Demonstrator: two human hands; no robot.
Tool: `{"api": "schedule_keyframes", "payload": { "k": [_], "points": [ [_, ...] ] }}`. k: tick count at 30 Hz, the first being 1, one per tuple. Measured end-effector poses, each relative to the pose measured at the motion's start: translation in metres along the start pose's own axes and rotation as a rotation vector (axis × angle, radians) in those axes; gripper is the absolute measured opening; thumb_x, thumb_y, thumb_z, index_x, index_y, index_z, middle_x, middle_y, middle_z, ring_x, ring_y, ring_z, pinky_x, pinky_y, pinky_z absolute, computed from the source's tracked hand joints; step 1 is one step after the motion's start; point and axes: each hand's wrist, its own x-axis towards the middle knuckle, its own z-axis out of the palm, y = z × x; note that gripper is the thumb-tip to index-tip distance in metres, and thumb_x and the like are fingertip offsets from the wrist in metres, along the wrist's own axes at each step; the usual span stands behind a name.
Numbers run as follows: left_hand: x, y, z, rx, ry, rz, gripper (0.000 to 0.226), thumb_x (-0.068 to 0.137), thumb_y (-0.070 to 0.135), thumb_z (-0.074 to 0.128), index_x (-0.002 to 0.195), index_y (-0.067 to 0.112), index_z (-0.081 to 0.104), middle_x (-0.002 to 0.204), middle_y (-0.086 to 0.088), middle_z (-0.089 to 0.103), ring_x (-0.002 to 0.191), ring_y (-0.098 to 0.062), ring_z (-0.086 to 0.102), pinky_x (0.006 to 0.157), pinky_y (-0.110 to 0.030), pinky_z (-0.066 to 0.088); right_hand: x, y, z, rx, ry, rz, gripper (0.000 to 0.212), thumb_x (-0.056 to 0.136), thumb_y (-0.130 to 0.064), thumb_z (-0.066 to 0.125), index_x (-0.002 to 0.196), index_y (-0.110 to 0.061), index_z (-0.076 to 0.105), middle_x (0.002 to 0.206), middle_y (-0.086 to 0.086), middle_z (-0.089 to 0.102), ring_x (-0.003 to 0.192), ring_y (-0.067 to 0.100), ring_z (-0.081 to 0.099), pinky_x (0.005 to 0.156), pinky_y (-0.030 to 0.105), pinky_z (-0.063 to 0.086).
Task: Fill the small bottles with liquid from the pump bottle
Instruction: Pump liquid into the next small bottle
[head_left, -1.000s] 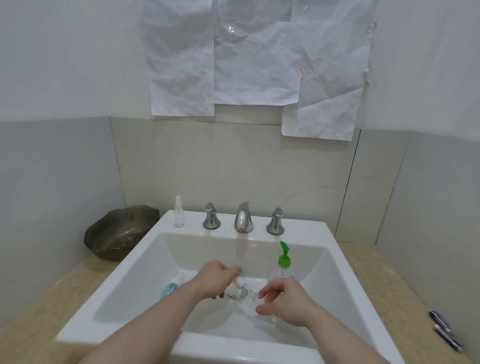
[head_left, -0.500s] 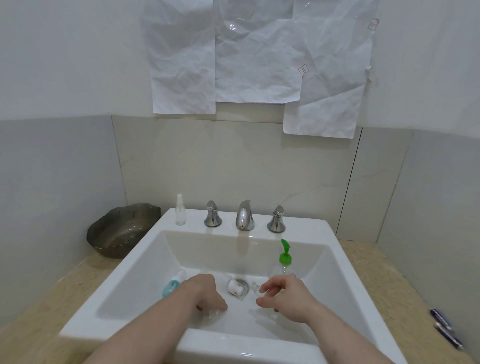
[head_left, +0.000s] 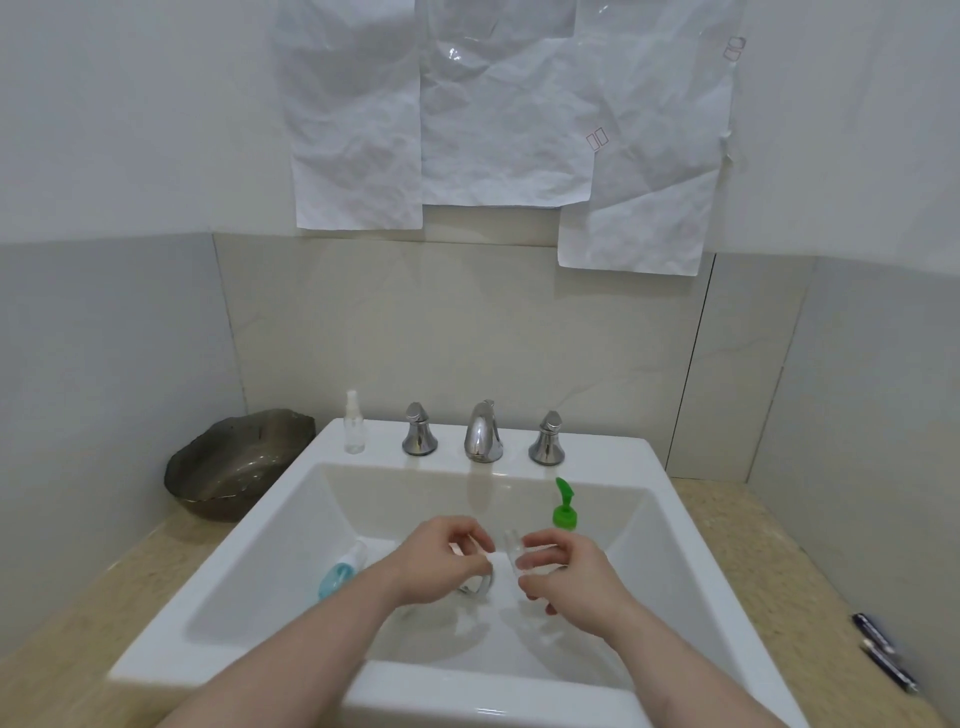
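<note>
1. The right hand (head_left: 569, 574) is holding a small clear bottle (head_left: 514, 553) upright over the sink (head_left: 670, 525), fingers curled round it.
2. The left hand (head_left: 441, 558) is hovering just beside it, fingers curled; whether they are pinching anything I cannot tell.
3. The green-topped pump bottle (head_left: 563, 506) is standing in the sink behind the right hand.
4. A blue bottle (head_left: 340, 574) is lying at the sink's left side.
5. A spray bottle (head_left: 354, 423) is standing on the rim beside the tap (head_left: 483, 431).

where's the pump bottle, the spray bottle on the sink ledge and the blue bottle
pump bottle (head_left: 564, 515): head view, on its green collar
spray bottle (head_left: 354, 430): head view, on its clear body
blue bottle (head_left: 336, 578): head view, on its blue body
</note>
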Motion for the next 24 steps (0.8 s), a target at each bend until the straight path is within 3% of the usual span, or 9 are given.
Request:
{"api": "schedule_keyframes", "payload": {
  "k": [3,7,12,14,17,19,21,24],
  "points": [
    [-0.003,0.007,0.003,-0.074,-0.092,0.038,0.022,0.077,0.033,0.079,0.099,0.031,0.077,0.09,0.008,0.072,0.064,-0.007,0.06,0.063,-0.021,0.051,-0.001,0.0,0.0,0.02,0.004,0.004,0.036,0.078,-0.013,0.084,0.108,-0.016,0.064,0.098,-0.004,0.078,0.065,0.012,0.071,0.053,0.022,0.05],
    [-0.005,0.009,0.004,-0.094,-0.118,0.069,0.035,0.077,0.052,0.084,0.103,0.03,0.078,0.098,0.002,0.075,0.065,-0.008,0.06,0.067,-0.023,0.051,-0.002,0.001,0.002,-0.002,-0.01,-0.032,0.037,0.074,-0.018,0.091,0.1,-0.011,0.066,0.093,-0.002,0.08,0.061,0.013,0.071,0.05,0.017,0.046],
    [-0.005,0.012,0.006,-0.069,-0.077,0.126,0.021,0.086,0.038,0.082,0.096,0.02,0.078,0.099,0.001,0.075,0.059,-0.007,0.055,0.061,-0.019,0.047,-0.004,-0.001,0.002,-0.018,-0.024,-0.064,0.031,0.074,-0.019,0.091,0.097,-0.015,0.07,0.095,-0.005,0.08,0.061,0.011,0.071,0.052,0.018,0.047],
    [-0.004,0.011,0.005,-0.073,0.031,0.114,0.017,0.086,0.034,0.081,0.093,0.02,0.075,0.1,0.006,0.075,0.059,-0.009,0.057,0.056,-0.017,0.045,-0.002,-0.002,0.002,-0.013,0.061,-0.117,0.025,0.076,-0.02,0.089,0.094,-0.02,0.072,0.096,-0.008,0.077,0.06,0.011,0.07,0.056,0.021,0.052],
    [-0.001,0.005,0.003,-0.066,0.13,0.087,0.015,0.085,0.031,0.076,0.091,0.021,0.067,0.098,0.011,0.073,0.057,-0.013,0.058,0.054,-0.021,0.045,0.001,-0.006,-0.003,0.075,0.403,-0.206,0.019,0.082,-0.018,0.082,0.092,-0.029,0.07,0.09,-0.014,0.073,0.057,0.009,0.06,0.068,0.033,0.055],
    [0.001,-0.001,0.003,0.019,0.143,0.11,0.015,0.084,0.036,0.074,0.091,0.026,0.066,0.096,0.017,0.071,0.055,-0.011,0.055,0.061,-0.024,0.047,0.001,-0.008,-0.01,0.106,0.627,-0.204,0.024,0.085,-0.017,0.078,0.1,-0.029,0.064,0.098,-0.012,0.069,0.066,0.012,0.06,0.07,0.034,0.05],
    [0.001,-0.004,0.003,0.072,0.142,0.124,0.014,0.084,0.038,0.073,0.092,0.029,0.065,0.095,0.021,0.07,0.054,-0.008,0.054,0.065,-0.024,0.048,0.004,-0.005,-0.015,0.09,0.72,-0.146,0.034,0.087,-0.02,0.076,0.115,-0.026,0.058,0.115,-0.006,0.064,0.085,0.017,0.063,0.078,0.036,0.049],
    [0.002,-0.005,0.002,0.119,0.132,0.143,0.017,0.085,0.044,0.071,0.095,0.032,0.065,0.096,0.026,0.068,0.054,-0.006,0.056,0.068,-0.024,0.049,0.012,0.001,-0.013,0.091,0.568,-0.021,0.057,0.091,-0.034,0.074,0.142,-0.02,0.053,0.141,-0.002,0.058,0.124,0.022,0.057,0.105,0.041,0.046]
  ]
}}
